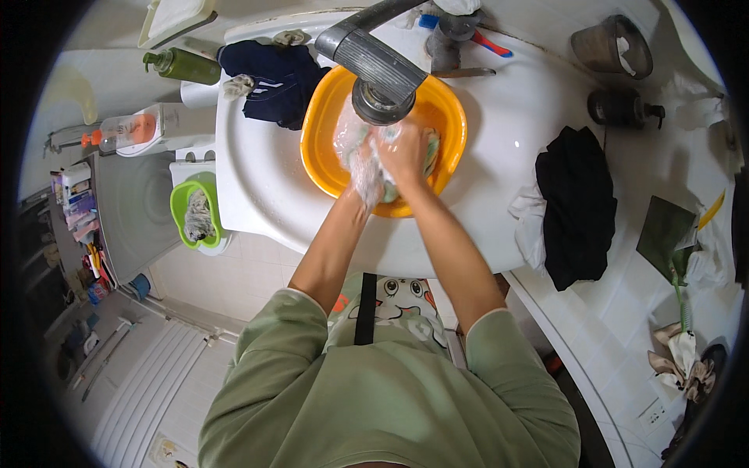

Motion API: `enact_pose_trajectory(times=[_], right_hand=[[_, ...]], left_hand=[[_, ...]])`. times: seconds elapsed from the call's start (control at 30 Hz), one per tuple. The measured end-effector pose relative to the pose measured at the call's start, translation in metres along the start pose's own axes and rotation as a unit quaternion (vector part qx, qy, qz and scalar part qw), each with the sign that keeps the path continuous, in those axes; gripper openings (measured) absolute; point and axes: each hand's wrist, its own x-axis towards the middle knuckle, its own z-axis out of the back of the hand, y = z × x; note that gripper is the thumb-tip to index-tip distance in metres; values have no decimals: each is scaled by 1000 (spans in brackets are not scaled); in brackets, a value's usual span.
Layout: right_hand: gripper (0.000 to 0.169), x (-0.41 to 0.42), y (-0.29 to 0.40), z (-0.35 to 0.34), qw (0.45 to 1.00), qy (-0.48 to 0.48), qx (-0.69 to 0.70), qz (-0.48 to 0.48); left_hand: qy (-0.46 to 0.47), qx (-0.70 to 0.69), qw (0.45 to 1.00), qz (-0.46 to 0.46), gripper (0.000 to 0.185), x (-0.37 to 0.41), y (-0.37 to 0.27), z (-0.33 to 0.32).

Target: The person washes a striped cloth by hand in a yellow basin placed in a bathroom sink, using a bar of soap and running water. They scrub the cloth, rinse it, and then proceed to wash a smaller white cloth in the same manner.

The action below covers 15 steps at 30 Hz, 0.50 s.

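An orange plastic basin [456, 123] stands in the white washbasin [263, 169] under a grey faucet [374, 58]. Inside it lies a wet, soapy cloth with pale green patches [432, 151]. My left hand [364, 162], covered in white suds, grips part of this cloth. Pressed close against it, my right hand [402, 149] is curled over the cloth too, knuckles up. The faucet head hides part of the basin and the area just beyond my fingers. Foam blurs where one hand ends and the fabric begins.
Dark blue clothing [275, 82] lies on the washbasin's left rim beside a green pump bottle [190, 65]. Black clothing [576, 207] rests at the right near a dark pump bottle [623, 109]. A red-and-blue-handled brush [492, 44] sits behind the faucet. A green tub [177, 216] stands left.
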Motion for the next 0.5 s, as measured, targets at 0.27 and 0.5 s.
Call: enact_pose_trajectory(times=[0.27, 0.5], right_hand=[[42, 30, -4, 43, 975, -70, 211, -10], [63, -21, -41, 34, 768, 118, 484, -402]], left_hand=[[43, -65, 996, 48, 53, -31, -50, -18], [7, -122, 991, -56, 52, -27, -67, 4]])
